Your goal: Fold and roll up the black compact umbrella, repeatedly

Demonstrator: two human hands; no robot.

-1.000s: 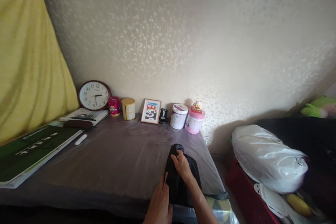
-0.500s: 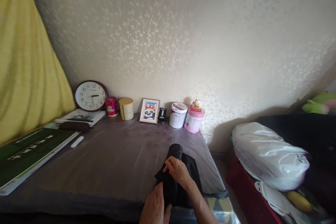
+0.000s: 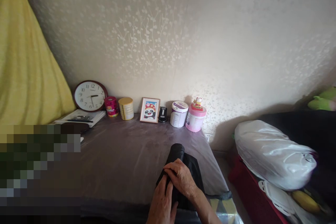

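A piece of folded black cloth (image 3: 177,151) lies near the front right of the table, one part rolled into a rounded fold. Its exact kind I cannot make out. My right hand (image 3: 181,177) rests over the cloth, its fingers curled and pinching at the left edge of the fold. Close below, my left hand (image 3: 162,197) grips the near part of the cloth, fingers long and pointing forward, thumb on the right. The fingertips of both hands nearly meet. Much of the cloth is hidden under the hands and right forearm.
A grey-brown cover lies over the table (image 3: 118,168). Along the wall stand a clock (image 3: 91,96), several tins, a framed panda picture (image 3: 149,110) and a pink tub (image 3: 195,118) with a figurine. A white plastic bag (image 3: 274,154) sits right. Pixel blocks mask the lower left.
My left hand has moved forward and right, bringing its fingertips up to my right hand's. My right hand has shifted slightly right and down, still on the black cloth.
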